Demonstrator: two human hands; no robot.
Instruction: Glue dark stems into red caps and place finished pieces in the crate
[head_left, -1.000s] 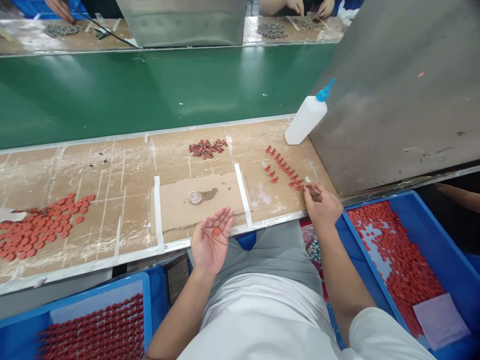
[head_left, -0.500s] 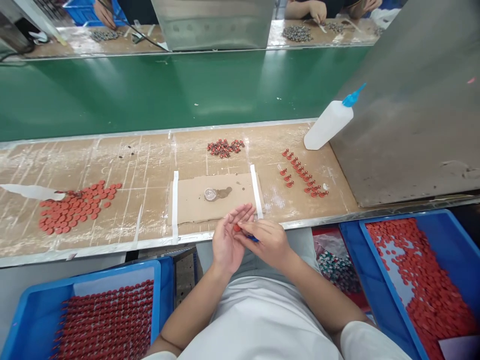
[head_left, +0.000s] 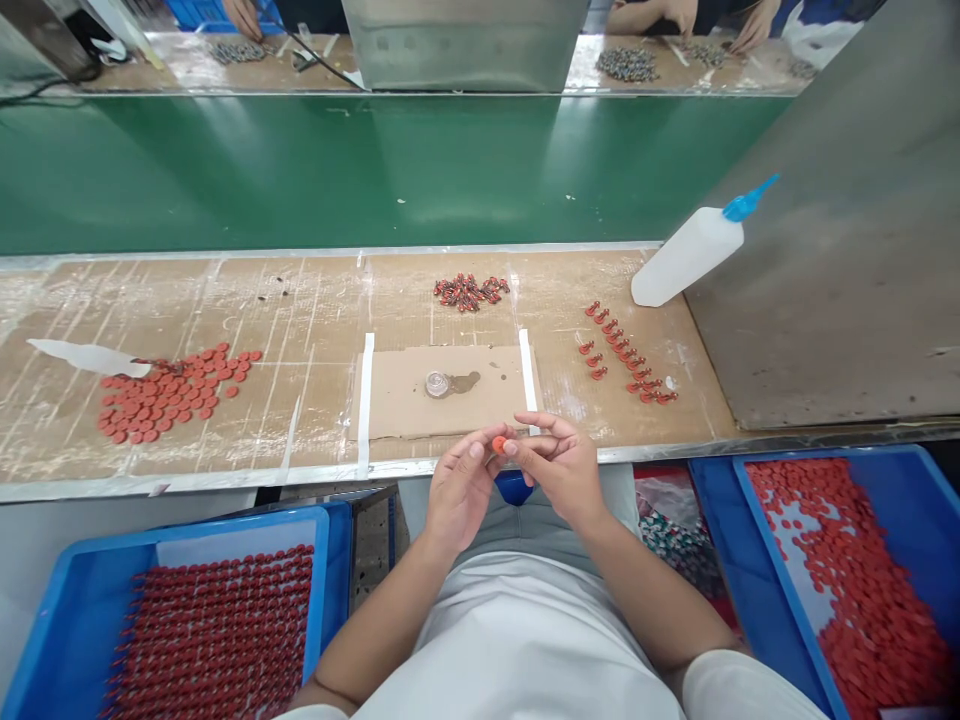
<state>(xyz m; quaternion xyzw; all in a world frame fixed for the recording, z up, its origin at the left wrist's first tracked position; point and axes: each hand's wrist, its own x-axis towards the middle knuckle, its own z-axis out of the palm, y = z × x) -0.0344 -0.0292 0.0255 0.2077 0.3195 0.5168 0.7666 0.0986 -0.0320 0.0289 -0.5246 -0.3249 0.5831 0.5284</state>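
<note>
Close to the table's front edge, my two hands meet over a small red disc (head_left: 499,444). My right hand (head_left: 566,475) pinches it between thumb and index finger, its other fingers raised. My left hand (head_left: 459,492) is curled, with fingertips against the disc's left side; whether it grips firmly is hard to see. Just beyond lies a cardboard pad (head_left: 397,405) taped down with white strips, bearing a small clear round dish (head_left: 436,384) beside a dark wet stain. Behind the pad is a heap of small red-and-dark pieces (head_left: 470,292). Assembled red pieces (head_left: 626,352) stand in rows at right.
A white bottle with blue nozzle (head_left: 690,255) leans by a metal panel (head_left: 840,300). Red discs (head_left: 169,400) lie at left under another nozzle-like white tip (head_left: 86,356). Blue trays (head_left: 322,580) (head_left: 907,480) flank my lap. Co-workers' hands (head_left: 679,14) work across the green belt (head_left: 300,180).
My left hand has gone from an open, upturned palm to curled fingers at the disc. My right hand has lifted the disc slightly to the fingertips. The camera view has shifted left.
</note>
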